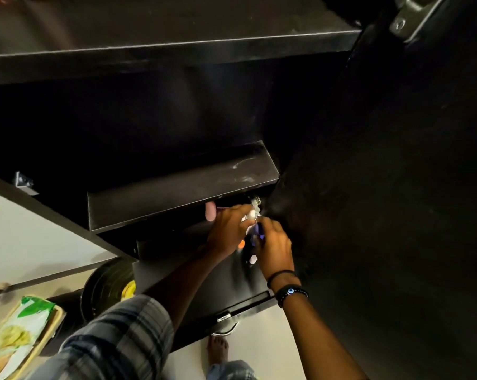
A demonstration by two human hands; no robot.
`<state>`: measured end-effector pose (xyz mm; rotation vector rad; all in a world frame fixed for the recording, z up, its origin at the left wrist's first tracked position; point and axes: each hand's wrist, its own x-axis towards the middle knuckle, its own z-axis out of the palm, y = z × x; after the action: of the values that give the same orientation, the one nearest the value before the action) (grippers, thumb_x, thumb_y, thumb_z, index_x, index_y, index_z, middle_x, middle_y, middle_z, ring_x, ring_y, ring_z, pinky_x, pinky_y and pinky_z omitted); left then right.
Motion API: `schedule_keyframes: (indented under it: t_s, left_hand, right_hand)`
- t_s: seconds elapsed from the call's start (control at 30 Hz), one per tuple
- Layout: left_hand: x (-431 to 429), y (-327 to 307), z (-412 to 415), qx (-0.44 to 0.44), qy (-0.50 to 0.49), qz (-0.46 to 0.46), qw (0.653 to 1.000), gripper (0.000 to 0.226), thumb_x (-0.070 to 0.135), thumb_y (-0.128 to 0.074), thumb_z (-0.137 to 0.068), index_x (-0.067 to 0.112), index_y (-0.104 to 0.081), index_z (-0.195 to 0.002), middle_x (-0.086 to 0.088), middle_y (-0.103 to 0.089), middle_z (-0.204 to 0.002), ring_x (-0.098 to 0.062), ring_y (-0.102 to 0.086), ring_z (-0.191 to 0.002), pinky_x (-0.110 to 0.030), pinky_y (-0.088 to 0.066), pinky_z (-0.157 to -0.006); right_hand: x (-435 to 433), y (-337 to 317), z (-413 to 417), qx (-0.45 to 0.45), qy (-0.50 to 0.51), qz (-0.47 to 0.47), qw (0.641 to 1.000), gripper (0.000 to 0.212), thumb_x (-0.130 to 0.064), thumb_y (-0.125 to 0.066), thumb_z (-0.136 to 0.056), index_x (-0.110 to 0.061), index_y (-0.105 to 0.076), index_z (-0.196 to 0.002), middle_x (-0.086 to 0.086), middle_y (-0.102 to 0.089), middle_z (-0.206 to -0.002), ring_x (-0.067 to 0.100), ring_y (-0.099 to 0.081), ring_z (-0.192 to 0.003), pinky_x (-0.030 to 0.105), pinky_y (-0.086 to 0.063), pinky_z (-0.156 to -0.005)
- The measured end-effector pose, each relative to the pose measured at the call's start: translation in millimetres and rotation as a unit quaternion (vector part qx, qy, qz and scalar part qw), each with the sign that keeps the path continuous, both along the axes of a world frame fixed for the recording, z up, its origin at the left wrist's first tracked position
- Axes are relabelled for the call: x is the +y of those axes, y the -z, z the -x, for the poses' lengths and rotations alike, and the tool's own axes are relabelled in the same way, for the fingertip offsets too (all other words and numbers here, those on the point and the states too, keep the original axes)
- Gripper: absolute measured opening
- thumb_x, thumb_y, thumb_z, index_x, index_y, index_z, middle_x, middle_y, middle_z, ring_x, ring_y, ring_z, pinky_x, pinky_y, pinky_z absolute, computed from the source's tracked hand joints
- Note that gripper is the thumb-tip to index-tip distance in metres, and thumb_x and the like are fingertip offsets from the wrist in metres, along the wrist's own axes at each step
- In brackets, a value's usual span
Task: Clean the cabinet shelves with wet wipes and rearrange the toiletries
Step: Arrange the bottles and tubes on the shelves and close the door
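Inside a dark black cabinet, both my hands reach under a small black shelf (pixel 182 187) into a lower compartment. My left hand (pixel 227 229) grips a small white-capped item (pixel 250 215) among the toiletries. My right hand (pixel 273 248) closes on a purple-and-white bottle (pixel 256 234), with a white cap (pixel 253 259) showing below it. An orange spot (pixel 241 244) shows between the hands. A pink rounded item (pixel 210 211) stands to the left under the shelf. No wet wipe in the hands can be made out.
A wide black shelf (pixel 177 48) spans the top. The open cabinet door (pixel 396 187) rises at the right. A green-and-white packet (pixel 20 330) lies on a tray at lower left beside a round black bin (pixel 105 286). My bare foot (pixel 218 349) stands on the pale floor.
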<state>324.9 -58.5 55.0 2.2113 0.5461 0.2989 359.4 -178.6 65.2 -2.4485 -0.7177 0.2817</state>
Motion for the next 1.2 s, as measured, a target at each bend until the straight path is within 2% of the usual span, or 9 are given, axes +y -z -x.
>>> schedule_keyframes:
  t_s: [0.07, 0.1, 0.17, 0.3, 0.5, 0.7, 0.87, 1.03, 1.2]
  left_hand:
    - [-3.6, -17.8, 12.0, -0.045, -0.015, 0.000, 0.999, 0.010, 0.019, -0.056, -0.090, 0.014, -0.065, -0.093, -0.003, -0.069, -0.090, -0.019, -0.063, -0.090, -0.017, -0.020, -0.101]
    - [-4.9, -26.0, 19.9, -0.066, -0.028, -0.001, 0.997, 0.012, 0.021, -0.055, -0.090, 0.018, -0.065, -0.096, -0.001, -0.069, -0.095, -0.015, -0.061, -0.094, -0.030, -0.026, -0.109]
    - [-9.3, -48.4, 38.9, -0.068, -0.044, -0.001, 0.997, 0.020, 0.026, -0.051, -0.092, 0.020, -0.063, -0.106, -0.001, -0.065, -0.107, -0.017, -0.055, -0.102, -0.047, -0.037, -0.103]
    - [-13.5, -97.5, 82.1, -0.139, -0.083, 0.019, 0.987, 0.010, 0.029, -0.050, -0.090, 0.028, -0.058, -0.096, 0.014, -0.060, -0.089, -0.005, -0.058, -0.082, -0.033, -0.050, -0.080]
    - [-0.9, -160.6, 130.9, -0.210, -0.115, 0.062, 0.969, 0.017, 0.018, -0.062, -0.089, 0.023, -0.061, -0.105, 0.008, -0.060, -0.103, -0.011, -0.064, -0.096, -0.037, -0.055, -0.085]
    - [16.6, -260.8, 154.2, -0.284, -0.099, -0.017, 0.953, 0.021, 0.021, -0.064, -0.087, 0.026, -0.062, -0.107, 0.014, -0.061, -0.103, -0.002, -0.062, -0.097, -0.021, -0.055, -0.080]
    - [29.4, -363.9, 166.6, -0.359, -0.096, -0.090, 0.924, 0.022, 0.026, -0.066, -0.085, 0.022, -0.064, -0.106, 0.013, -0.065, -0.099, -0.006, -0.065, -0.091, -0.017, -0.054, -0.073]
    - [42.7, -474.3, 179.2, -0.436, -0.097, -0.177, 0.877, 0.021, 0.035, -0.066, -0.079, 0.030, -0.066, -0.100, 0.017, -0.067, -0.087, -0.001, -0.065, -0.083, -0.011, -0.053, -0.064]
    - [51.6, -567.3, 185.6, -0.467, -0.097, -0.254, 0.842, 0.022, 0.040, -0.064, -0.081, 0.028, -0.066, -0.099, 0.017, -0.068, -0.083, 0.004, -0.065, -0.077, -0.009, -0.052, -0.064]
  right_hand:
    - [-2.1, -11.3, 3.1, -0.001, 0.016, -0.027, 0.999, 0.032, -0.007, -0.065, -0.081, -0.014, -0.058, -0.112, 0.007, -0.059, -0.108, 0.025, -0.060, -0.096, 0.028, -0.046, -0.081]
    - [-3.4, -19.2, 5.8, -0.004, 0.023, -0.045, 0.999, 0.035, -0.008, -0.067, -0.080, -0.016, -0.058, -0.112, 0.005, -0.060, -0.107, 0.022, -0.060, -0.095, 0.026, -0.045, -0.081]
    - [-7.3, -36.8, 13.1, -0.014, 0.034, -0.083, 0.996, 0.040, -0.010, -0.071, -0.078, -0.018, -0.057, -0.115, 0.002, -0.060, -0.107, 0.018, -0.060, -0.096, 0.026, -0.049, -0.083]
    - [-16.8, -82.9, 34.0, -0.006, 0.026, -0.181, 0.983, 0.048, -0.012, -0.073, -0.078, -0.023, -0.054, -0.120, -0.006, -0.060, -0.114, 0.003, -0.057, -0.100, 0.017, -0.050, -0.088]
    - [-9.8, -156.3, 62.5, 0.034, -0.031, -0.302, 0.952, 0.052, -0.012, -0.077, -0.076, -0.025, -0.053, -0.120, -0.018, -0.063, -0.108, -0.003, -0.061, -0.101, 0.015, -0.051, -0.086]
    - [24.1, -243.0, 79.9, 0.010, -0.097, -0.396, 0.913, 0.040, -0.012, -0.078, -0.075, -0.020, -0.060, -0.110, -0.012, -0.067, -0.104, 0.006, -0.065, -0.100, 0.032, -0.056, -0.086]
    - [46.9, -341.7, 87.3, -0.048, -0.158, -0.461, 0.872, 0.041, -0.014, -0.076, -0.077, -0.019, -0.061, -0.115, -0.012, -0.068, -0.107, 0.005, -0.065, -0.101, 0.023, -0.054, -0.085]
    - [60.9, -443.4, 92.6, -0.133, -0.200, -0.528, 0.815, 0.045, -0.022, -0.074, -0.075, -0.031, -0.061, -0.117, -0.024, -0.067, -0.103, -0.005, -0.064, -0.096, 0.011, -0.051, -0.077]
    - [70.7, -530.4, 96.1, -0.214, -0.233, -0.575, 0.755, 0.041, -0.017, -0.073, -0.078, -0.025, -0.061, -0.117, -0.016, -0.069, -0.097, -0.005, -0.065, -0.091, 0.008, -0.050, -0.072]
